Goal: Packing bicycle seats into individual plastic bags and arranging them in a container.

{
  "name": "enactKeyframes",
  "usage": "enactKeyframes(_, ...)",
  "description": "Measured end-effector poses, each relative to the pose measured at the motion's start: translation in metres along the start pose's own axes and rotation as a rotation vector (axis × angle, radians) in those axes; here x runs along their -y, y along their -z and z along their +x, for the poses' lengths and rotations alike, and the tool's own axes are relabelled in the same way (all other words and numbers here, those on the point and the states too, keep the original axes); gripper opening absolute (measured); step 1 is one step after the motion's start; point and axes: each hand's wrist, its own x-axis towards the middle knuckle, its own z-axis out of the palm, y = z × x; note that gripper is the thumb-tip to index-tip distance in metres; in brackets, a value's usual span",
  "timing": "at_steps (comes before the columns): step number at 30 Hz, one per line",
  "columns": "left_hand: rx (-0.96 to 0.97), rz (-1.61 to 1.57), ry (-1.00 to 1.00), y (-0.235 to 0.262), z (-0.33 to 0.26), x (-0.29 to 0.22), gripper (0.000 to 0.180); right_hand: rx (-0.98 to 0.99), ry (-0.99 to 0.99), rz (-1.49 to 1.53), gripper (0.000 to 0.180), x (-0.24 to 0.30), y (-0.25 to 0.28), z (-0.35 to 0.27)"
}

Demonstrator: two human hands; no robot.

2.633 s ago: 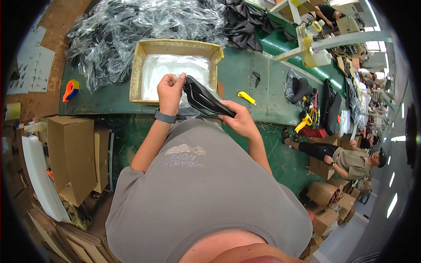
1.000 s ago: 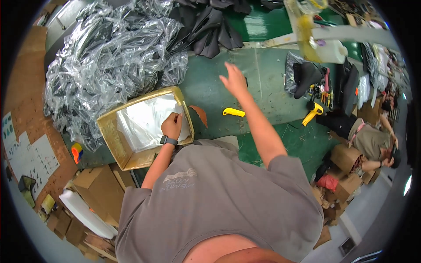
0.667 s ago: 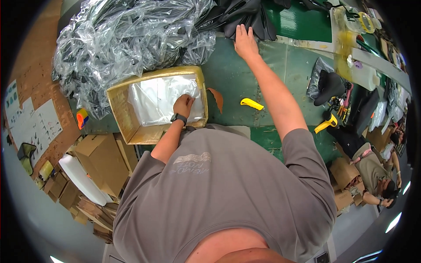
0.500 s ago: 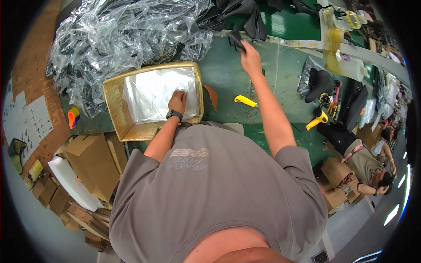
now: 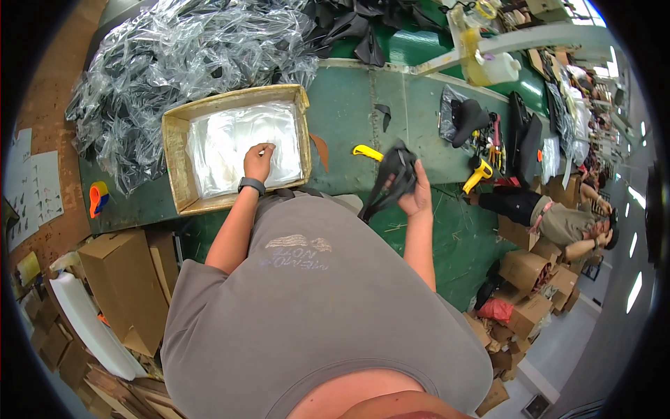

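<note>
My left hand [image 5: 257, 163] is over a stack of clear plastic bags [image 5: 223, 150] in a worn, tape-edged cardboard box [image 5: 176, 157]. Its thumb and fingers are pinched together; anything between them is too small to make out. In my right hand [image 5: 417, 194], in front of my body on the right, is a black bicycle saddle [image 5: 396, 174], blurred by motion and tilted, its nose toward me. A yellow cutter knife [image 5: 367, 152] lies just left of the saddle. Beside the box is a brown scrap [image 5: 319, 152], and farther back a small black scrap [image 5: 382, 116].
A big heap of plastic-wrapped black items [image 5: 188, 70] covers the far left. More black saddle-like pieces [image 5: 368, 49] lie at the back. Rightward are another saddle [image 5: 469, 122], a yellow heat gun [image 5: 479, 173] and a metal rail [image 5: 447, 61]. A co-worker [image 5: 565, 220] is at far right.
My right hand has drawn the black saddle from the back of the table toward my body. My left hand stays over the bags, its fingers now pinched. The view has shifted.
</note>
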Motion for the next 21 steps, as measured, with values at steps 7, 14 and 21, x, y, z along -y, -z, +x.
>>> enactKeyframes(7,0.059,-0.105,-0.169,0.023,-0.06,-0.021,0.018,0.303,-0.11,-0.513,0.054,-0.126,-0.033,-0.044)
enactKeyframes(14,0.308,-0.006,-0.295,0.032,-0.143,-0.07,0.024,0.199,-0.211,-0.388,0.049,-0.143,-0.09,-0.06)
enactKeyframes(21,0.658,-0.746,0.248,0.08,-0.176,-0.106,0.024,0.283,-0.271,-0.072,0.047,-0.17,-0.056,-0.034)
